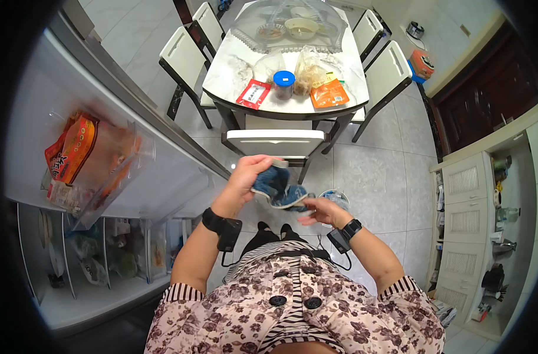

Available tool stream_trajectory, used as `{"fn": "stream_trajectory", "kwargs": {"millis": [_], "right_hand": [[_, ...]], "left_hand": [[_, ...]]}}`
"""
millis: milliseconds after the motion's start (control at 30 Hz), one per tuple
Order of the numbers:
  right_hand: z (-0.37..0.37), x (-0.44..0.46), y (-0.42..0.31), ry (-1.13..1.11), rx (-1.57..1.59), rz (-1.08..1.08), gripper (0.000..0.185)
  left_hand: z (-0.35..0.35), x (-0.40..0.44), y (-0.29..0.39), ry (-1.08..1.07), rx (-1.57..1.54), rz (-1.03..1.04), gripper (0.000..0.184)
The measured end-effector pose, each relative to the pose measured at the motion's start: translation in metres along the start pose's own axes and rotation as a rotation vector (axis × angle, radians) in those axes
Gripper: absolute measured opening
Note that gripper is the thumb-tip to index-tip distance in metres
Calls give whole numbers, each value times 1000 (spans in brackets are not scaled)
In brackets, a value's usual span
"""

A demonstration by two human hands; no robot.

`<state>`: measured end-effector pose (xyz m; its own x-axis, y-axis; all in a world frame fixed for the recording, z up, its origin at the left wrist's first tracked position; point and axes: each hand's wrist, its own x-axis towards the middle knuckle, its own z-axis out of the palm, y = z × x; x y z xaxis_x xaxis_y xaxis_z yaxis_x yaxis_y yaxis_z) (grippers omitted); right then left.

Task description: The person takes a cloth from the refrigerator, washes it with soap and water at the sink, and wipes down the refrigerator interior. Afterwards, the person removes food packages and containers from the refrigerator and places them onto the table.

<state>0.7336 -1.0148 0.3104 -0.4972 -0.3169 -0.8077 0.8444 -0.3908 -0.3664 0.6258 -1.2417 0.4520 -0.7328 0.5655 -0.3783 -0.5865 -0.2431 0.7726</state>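
A blue patterned cloth piece (276, 187) with a pale edging hangs crumpled between my hands, in front of my waist. Its exact kind does not show. My left hand (252, 176) is closed on its upper left end, near a whitish band. At the lower right end, the fingers of my right hand (323, 211) pinch the cloth's edge, slightly blurred. Each wrist wears a black strap with a small box.
At left stands an open fridge (180, 203) with a red food bag (74, 153) in its door shelf. Ahead, a white chair (275, 141) faces a marble table (233, 68) bearing a blue-lidded jar (283, 85) and food packets. A bin (341, 199) stands beyond my right hand.
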Motion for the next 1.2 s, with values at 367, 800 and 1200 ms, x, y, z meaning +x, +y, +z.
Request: {"fn": "stream_trajectory", "kwargs": {"millis": [367, 800, 1200], "right_hand": [[-35, 24, -37, 193, -318, -936, 25], [-16, -11, -29, 352, -793, -1221, 30], [-60, -63, -54, -59, -160, -356, 33]], "left_hand": [[81, 8, 45, -526, 146, -233, 25], [83, 60, 77, -513, 129, -317, 25], [133, 130, 67, -435, 268, 39, 22]]}}
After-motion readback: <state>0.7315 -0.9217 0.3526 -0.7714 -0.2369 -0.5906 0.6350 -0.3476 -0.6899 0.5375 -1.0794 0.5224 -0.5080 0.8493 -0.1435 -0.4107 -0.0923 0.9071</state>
